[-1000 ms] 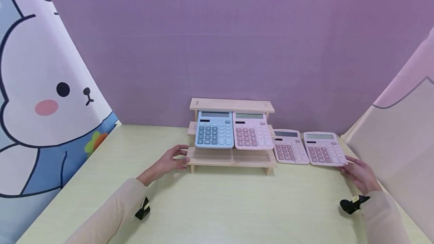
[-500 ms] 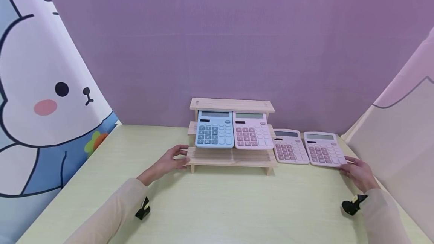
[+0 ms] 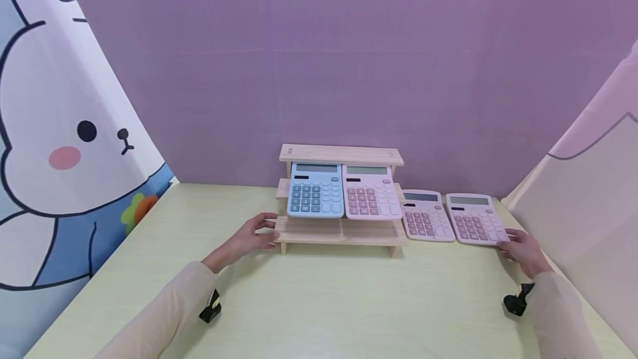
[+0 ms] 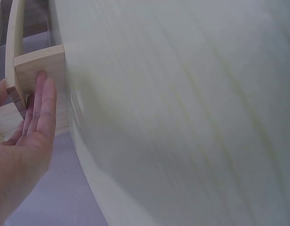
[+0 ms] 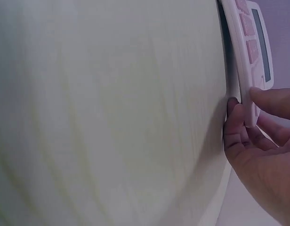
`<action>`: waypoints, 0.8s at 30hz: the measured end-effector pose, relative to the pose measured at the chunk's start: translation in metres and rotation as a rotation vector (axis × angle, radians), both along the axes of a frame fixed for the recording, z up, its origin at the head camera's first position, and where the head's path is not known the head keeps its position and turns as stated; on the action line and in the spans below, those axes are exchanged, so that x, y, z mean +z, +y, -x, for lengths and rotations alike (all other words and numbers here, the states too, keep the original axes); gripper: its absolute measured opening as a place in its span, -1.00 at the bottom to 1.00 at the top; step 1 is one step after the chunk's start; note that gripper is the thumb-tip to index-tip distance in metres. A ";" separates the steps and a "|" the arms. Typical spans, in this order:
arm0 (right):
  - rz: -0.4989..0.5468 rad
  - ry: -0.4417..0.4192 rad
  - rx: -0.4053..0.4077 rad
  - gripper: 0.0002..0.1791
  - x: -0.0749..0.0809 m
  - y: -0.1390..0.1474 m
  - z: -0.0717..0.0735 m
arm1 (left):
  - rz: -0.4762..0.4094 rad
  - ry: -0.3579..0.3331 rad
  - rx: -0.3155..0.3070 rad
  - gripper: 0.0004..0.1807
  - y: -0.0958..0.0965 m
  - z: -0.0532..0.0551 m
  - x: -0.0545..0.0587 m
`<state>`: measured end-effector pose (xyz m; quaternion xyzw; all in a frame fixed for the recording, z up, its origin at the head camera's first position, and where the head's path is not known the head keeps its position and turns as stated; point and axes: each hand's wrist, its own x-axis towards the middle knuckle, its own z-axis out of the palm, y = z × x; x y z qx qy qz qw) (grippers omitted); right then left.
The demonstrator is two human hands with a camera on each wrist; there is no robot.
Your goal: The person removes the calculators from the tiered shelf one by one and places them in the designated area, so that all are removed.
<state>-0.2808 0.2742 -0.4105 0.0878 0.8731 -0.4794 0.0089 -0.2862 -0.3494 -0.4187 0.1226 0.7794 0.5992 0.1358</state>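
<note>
A three-step wooden rack stands at the back of the pale table. A blue calculator and a pink calculator lean side by side on its middle step. My left hand rests at the left end of the lowest step, its straight fingers flat against the end board. Two more pink calculators lie on the table to the right, an inner one and an outer one. My right hand pinches the outer one's near right corner, thumb on top and fingers under the edge.
A purple wall closes the back. A bunny-print curtain hangs along the left side and a beige panel slants along the right, close to my right hand. Black wrist cameras sit on both sleeves.
My right hand has crept a little forward and left onto the outer pink calculator's corner. The left hand, the rack and the calculators have stayed put.
</note>
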 end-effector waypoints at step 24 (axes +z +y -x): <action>-0.116 -0.079 -0.016 -0.30 0.006 -0.003 0.005 | -0.004 0.015 -0.021 -0.34 -0.001 -0.006 0.007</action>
